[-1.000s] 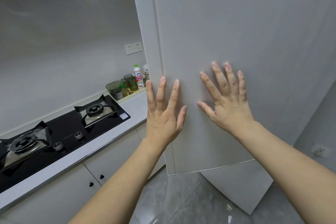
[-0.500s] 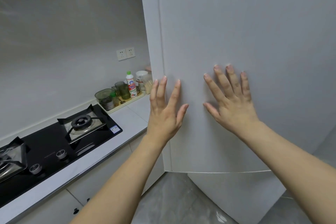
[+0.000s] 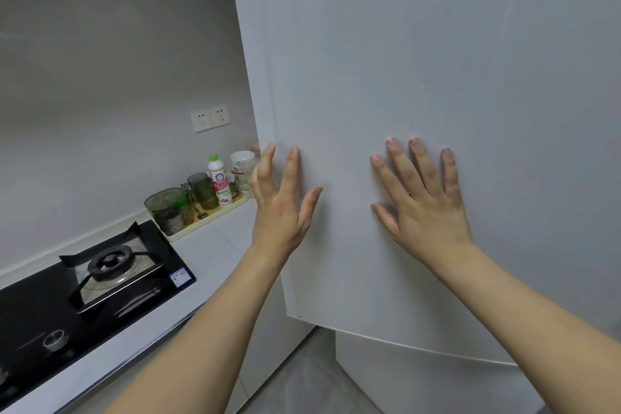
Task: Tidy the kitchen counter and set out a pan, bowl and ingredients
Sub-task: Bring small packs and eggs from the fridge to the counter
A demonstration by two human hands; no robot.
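Observation:
A tall white fridge door (image 3: 420,77) fills the right half of the head view. My right hand (image 3: 420,198) lies flat on it with fingers spread and straight. My left hand (image 3: 280,202) is at the door's left edge, fingers spread and slightly bent, fingertips at the edge. Neither hand holds anything. No pan or bowl is in sight. On the white counter (image 3: 215,245) to the left stands a cream tray (image 3: 201,228) with glass jars (image 3: 164,208), a white bottle with a green cap (image 3: 220,183) and a white cup (image 3: 242,161).
A black gas hob (image 3: 84,292) with two burners takes the left counter. A double wall socket (image 3: 210,118) sits above the tray. White lower cabinets run under the counter. Grey floor tiles (image 3: 302,380) show below the fridge door, and a lower fridge door (image 3: 420,380) beneath it.
The view has shifted right and closer to the fridge. My left hand has slid to the door's left edge and its fingers have bent a little. My right hand stays flat.

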